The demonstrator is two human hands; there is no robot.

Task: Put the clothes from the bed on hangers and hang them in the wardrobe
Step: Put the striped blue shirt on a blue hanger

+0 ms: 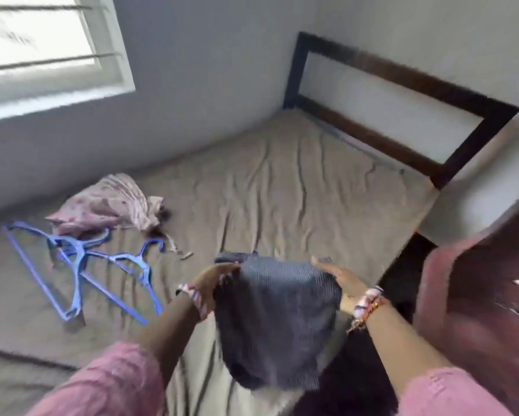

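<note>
Both hands — left hand (211,285), right hand (339,282) — hold the dark garment (277,319) hangerless; blue hangers (81,265) lie far left — it may slump.

Both hands, left hand (214,285) and right hand (340,280), hold a dark garment (274,319) above the bed (282,190).
</note>
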